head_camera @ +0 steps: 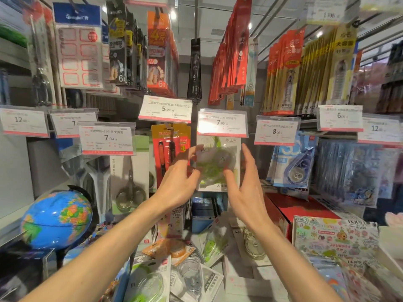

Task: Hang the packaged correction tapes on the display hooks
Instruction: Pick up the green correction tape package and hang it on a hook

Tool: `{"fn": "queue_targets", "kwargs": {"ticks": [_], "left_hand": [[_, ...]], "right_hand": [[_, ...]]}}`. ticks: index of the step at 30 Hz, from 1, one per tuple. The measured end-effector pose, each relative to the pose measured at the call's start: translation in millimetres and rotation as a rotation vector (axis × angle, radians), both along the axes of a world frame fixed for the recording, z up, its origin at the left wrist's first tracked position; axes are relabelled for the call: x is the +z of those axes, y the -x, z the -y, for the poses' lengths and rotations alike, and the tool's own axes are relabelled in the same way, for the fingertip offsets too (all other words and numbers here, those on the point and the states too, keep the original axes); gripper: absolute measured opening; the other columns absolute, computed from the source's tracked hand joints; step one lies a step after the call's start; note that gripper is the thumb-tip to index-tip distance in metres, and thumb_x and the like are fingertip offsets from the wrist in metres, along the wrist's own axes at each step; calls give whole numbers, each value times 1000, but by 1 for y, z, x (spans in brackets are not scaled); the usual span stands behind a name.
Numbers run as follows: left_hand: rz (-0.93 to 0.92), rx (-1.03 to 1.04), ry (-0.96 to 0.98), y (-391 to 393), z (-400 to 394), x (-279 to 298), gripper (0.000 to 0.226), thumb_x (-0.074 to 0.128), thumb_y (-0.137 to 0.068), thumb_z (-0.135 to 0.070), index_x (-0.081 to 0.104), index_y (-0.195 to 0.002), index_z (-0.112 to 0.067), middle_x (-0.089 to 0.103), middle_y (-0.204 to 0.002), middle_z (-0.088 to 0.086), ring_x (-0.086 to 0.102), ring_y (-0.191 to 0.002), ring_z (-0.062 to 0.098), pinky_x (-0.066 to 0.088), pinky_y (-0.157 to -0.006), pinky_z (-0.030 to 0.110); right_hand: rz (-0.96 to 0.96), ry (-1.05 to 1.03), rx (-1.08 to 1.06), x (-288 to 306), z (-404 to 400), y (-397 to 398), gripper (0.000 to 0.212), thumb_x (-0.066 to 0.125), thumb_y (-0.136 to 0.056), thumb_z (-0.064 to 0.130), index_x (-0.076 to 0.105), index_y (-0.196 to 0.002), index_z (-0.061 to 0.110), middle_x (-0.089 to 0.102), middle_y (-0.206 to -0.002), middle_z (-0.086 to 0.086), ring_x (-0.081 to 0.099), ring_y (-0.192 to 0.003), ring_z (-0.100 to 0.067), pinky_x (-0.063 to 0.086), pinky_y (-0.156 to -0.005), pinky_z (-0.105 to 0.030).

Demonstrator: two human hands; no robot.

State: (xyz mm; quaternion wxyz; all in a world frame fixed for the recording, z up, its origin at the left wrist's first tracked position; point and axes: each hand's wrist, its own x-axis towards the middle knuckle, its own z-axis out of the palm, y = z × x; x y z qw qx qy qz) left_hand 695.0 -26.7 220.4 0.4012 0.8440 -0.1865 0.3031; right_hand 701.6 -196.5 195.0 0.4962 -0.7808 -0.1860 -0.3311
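A packaged green correction tape (220, 164) hangs below the 7.90 price tag (222, 123); the tag hides the hook. My left hand (176, 182) pinches the package's left edge with thumb and fingertips. On the other side, my right hand (246, 188) is spread with straight fingers, its thumb against the lower part of the blister. Several more packaged correction tapes lie loose on the shelf below, among them a green one (150, 282), a clear one (192, 277) and another green one (214, 243).
Blue correction tapes (294, 166) hang to the right, a red pen pack (169, 149) and scissors (130, 184) to the left. A globe (56, 219) stands lower left. A red box (301, 205) and sticker packs (333, 238) lie lower right. Price tags jut out along the row.
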Motion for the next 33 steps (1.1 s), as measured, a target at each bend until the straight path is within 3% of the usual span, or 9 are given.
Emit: {"fn": "queue_targets", "kwargs": {"ticks": [2,5,9,11,15,20,23,25,33], "left_hand": [[6,32,-37,-9,0,-3,65,48,-97,-11,26,-151,-40,62,-116,-17,68,-67,7,53,-63,20],[0,87,-120,-21,-1,-6,71,45,-99,-16,12,-153,-46,59,-130,4,62,-68,12,53,-67,29],[-13,120,-152,-31,-1,-5,70,44,-102,-14,11,-156,-43,48,-134,5,57,-66,5,40,-50,11],[-1,117,-160,-31,-1,-4,67,44,-103,-14,13,-156,-40,43,-141,5,60,-81,7,43,-59,8],[17,93,-144,-24,-6,-7,65,45,-102,-15,16,-157,-36,52,-136,5,68,-83,18,58,-73,34],[10,144,-206,-6,-26,-31,38,48,-102,-30,44,-139,-22,62,-105,-5,60,-86,14,49,-79,35],[-17,137,-261,6,-51,-58,41,51,-101,-32,42,-141,-27,51,-124,-5,55,-105,12,45,-92,35],[-54,106,-323,15,-68,-76,48,53,-99,-32,39,-146,-32,46,-134,-9,54,-113,9,44,-99,33],[-294,144,-799,36,-117,-139,33,49,-96,-39,60,-125,-28,63,-125,-4,58,-118,20,44,-97,34]], "right_hand": [[-2,107,-25,-4,-1,-4,70,48,-103,27,8,-158,40,33,-144,18,24,-110,36,20,-97,-4],[-51,200,-44,-3,-4,-12,73,45,-102,23,0,-158,41,27,-160,11,29,-132,6,21,-98,-15],[-78,246,-64,1,-7,-21,74,44,-104,26,-4,-157,42,26,-162,8,35,-138,-27,37,-104,-39],[-81,255,-75,0,-8,-24,75,45,-103,25,-5,-157,43,30,-159,5,40,-133,-27,40,-99,-40],[-91,240,-55,-2,-9,-27,79,47,-101,21,-4,-158,38,30,-159,5,37,-132,-14,32,-95,-25],[-116,139,2,-13,-6,-15,74,51,-101,32,6,-160,30,23,-163,9,27,-144,-2,26,-116,-28],[-196,137,-43,-28,-4,-7,73,57,-98,39,17,-158,29,37,-154,3,60,-109,-1,37,-96,-24],[-253,184,-94,-40,-4,-2,69,59,-97,41,26,-155,26,43,-147,2,58,-88,7,41,-90,-29],[-667,476,92,-107,-48,15,14,61,-92,35,62,-105,30,68,-89,9,66,-90,-16,52,-89,-34]]}}
